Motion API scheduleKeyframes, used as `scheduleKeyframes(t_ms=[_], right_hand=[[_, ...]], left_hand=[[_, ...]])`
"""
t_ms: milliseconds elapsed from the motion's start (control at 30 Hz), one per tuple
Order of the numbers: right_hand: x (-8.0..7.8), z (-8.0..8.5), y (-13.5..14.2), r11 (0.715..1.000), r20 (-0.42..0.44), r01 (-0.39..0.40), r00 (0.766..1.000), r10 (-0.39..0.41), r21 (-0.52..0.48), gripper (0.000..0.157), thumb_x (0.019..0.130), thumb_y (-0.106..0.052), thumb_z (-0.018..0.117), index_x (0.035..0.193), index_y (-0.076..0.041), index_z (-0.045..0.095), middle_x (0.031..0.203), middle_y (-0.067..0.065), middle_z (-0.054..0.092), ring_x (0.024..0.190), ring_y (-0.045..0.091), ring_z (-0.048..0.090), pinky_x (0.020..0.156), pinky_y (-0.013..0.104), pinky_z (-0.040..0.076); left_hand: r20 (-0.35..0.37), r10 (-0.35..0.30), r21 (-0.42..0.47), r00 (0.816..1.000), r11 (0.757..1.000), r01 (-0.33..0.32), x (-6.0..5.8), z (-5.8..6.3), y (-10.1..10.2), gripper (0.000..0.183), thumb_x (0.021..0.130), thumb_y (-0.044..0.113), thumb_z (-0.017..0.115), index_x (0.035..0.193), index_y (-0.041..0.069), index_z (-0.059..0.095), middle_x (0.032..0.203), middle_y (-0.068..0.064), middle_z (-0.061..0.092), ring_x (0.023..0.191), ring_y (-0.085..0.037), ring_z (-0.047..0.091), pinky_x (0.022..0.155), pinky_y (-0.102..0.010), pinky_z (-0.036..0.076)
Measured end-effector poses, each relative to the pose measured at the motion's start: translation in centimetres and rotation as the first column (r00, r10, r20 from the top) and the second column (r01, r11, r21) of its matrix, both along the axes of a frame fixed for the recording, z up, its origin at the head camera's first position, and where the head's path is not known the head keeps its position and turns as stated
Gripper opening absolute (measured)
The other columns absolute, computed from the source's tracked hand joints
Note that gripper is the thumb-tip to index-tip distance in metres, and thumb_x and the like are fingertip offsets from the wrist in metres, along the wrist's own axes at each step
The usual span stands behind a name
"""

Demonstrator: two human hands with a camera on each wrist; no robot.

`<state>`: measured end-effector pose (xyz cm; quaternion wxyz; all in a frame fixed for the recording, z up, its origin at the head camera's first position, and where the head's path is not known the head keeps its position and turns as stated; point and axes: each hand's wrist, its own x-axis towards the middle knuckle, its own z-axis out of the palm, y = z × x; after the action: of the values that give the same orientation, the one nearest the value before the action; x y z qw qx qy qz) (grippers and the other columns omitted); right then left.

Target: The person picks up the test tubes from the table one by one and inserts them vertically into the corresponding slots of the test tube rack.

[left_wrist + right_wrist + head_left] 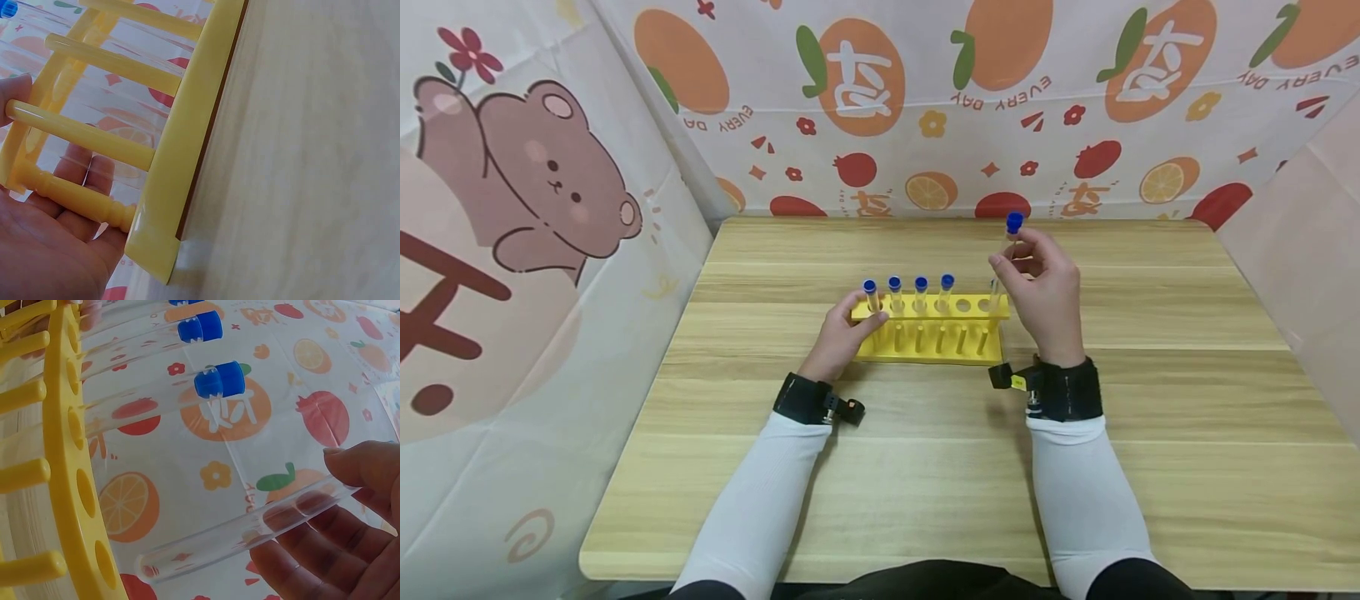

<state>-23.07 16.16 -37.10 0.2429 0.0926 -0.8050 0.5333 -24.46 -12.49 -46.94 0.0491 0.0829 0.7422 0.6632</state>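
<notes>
A yellow test tube rack [929, 307] stands on the table, with several blue-capped clear test tubes [921, 292] upright in its left holes. At the rack's left end my left hand [842, 337] grips it, thumb in front and fingers around the end post [81, 199]. My right hand [1047, 287] pinches another clear test tube [250, 531] between thumb and fingers, above the rack's right end. This tube is tilted, its blue cap [1015, 222] upward; its lower end is apart from the rack in the right wrist view. Two holes [87, 492] there hold no tube.
The rack stands toward the back of a light wood-grain table [940, 467]. Behind it hangs a fruit-print cloth [940, 158], and a bear-print cloth [550, 350] covers the left side. Short yellow pegs [961, 340] rise from the rack's base.
</notes>
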Motion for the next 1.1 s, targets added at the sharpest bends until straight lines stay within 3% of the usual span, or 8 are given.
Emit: scheduleKeyframes(t_ms=[233,500,800,1100], right_hand=[[0.0,-0.1,-0.2,1.000,0.003,-0.017,1.000,0.017,-0.026,0.034,0.091,-0.024,0.071,0.121,-0.009,0.063,0.096,0.005,0.063,0.086,0.013,0.063,0.080,0.019,0.055],[0.1,0.0,-0.4,0.999,-0.005,-0.024,1.000,0.024,-0.026,0.033,0.092,-0.023,0.071,0.120,-0.008,0.062,0.096,0.005,0.064,0.085,0.012,0.063,0.080,0.018,0.055],[0.1,-0.1,-0.6,0.999,0.016,-0.031,0.999,0.032,-0.029,0.033,0.093,-0.023,0.069,0.121,-0.007,0.061,0.099,0.006,0.064,0.087,0.013,0.063,0.083,0.021,0.055],[0.0,-0.2,-0.8,0.996,0.012,-0.069,0.998,0.070,-0.049,0.030,0.093,-0.020,0.068,0.120,-0.007,0.060,0.097,0.005,0.063,0.088,0.013,0.064,0.083,0.020,0.055]], left_hand=[[0.026,-0.005,0.010,1.000,1.000,0.005,0.0,0.2,0.0,0.040,0.094,0.024,0.068,0.131,0.010,0.057,0.151,-0.008,0.043,0.126,-0.026,0.048,0.090,-0.023,0.049],[0.046,-0.012,0.001,0.999,1.000,0.012,0.4,1.3,0.1,0.039,0.096,0.017,0.065,0.132,0.006,0.055,0.153,-0.015,0.039,0.123,-0.027,0.050,0.089,-0.022,0.049],[0.028,0.006,-0.011,1.000,1.000,-0.006,0.0,0.2,0.0,0.040,0.095,0.025,0.067,0.131,0.011,0.057,0.152,-0.007,0.042,0.124,-0.024,0.049,0.091,-0.024,0.049],[0.025,0.018,-0.004,1.000,1.000,-0.018,0.1,0.1,0.1,0.040,0.094,0.027,0.069,0.129,0.014,0.058,0.148,-0.004,0.045,0.118,-0.022,0.053,0.088,-0.024,0.050]])
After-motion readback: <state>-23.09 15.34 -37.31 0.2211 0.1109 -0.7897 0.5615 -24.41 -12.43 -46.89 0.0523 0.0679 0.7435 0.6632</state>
